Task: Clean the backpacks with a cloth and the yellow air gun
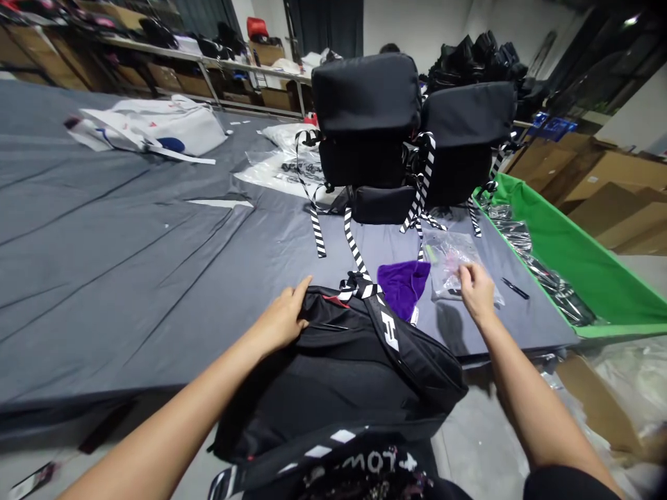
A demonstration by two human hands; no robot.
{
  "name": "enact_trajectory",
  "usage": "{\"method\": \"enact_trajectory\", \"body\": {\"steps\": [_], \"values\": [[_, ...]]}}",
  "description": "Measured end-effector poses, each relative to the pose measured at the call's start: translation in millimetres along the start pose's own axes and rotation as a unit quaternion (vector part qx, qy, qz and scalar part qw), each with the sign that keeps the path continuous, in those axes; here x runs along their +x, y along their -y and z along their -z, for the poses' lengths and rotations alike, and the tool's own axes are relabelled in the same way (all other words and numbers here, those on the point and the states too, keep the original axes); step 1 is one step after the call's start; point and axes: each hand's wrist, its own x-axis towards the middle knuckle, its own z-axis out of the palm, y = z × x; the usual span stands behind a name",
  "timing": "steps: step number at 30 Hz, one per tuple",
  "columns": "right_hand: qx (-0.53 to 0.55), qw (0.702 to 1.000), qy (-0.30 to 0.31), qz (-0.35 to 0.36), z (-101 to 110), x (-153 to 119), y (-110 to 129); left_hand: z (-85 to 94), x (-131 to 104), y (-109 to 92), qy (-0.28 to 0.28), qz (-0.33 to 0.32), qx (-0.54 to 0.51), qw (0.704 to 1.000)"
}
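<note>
A black backpack with striped black-and-white straps leans against the near edge of the grey-covered table. My left hand is closed on its top left corner, thumb and fingers pressed on the fabric. Over the table to the right, my right hand is closed at the fingertips, above a clear plastic bag; whatever it holds, if anything, is too small to name. A purple cloth lies behind the backpack, between it and the plastic bag.
Stacked black backpacks with dangling striped straps stand at the table's back. A white bag lies back left. At the right are a black pen and a green bin holding wrapped packets. Cardboard boxes stand beyond.
</note>
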Motion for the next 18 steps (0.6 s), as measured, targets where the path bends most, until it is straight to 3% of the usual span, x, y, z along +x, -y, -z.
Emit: {"method": "enact_trajectory", "body": {"steps": [3,6,12,18], "values": [[-0.167,0.972,0.138,-0.09,-14,-32,-52,-0.1,1,-2,0.003,0.009,0.007,1.0],[-0.204,0.96,0.157,-0.106,-38,-39,-76,-0.5,0,-5,-0.004,0.011,0.003,1.0],[-0.253,0.934,0.201,-0.149,-71,-12,-74,0.4,-3,-10,-0.007,0.018,-0.006,1.0],[-0.246,0.931,0.251,-0.099,-70,-10,-70,0.8,-3,-12,-0.01,0.027,-0.006,1.0]]}}
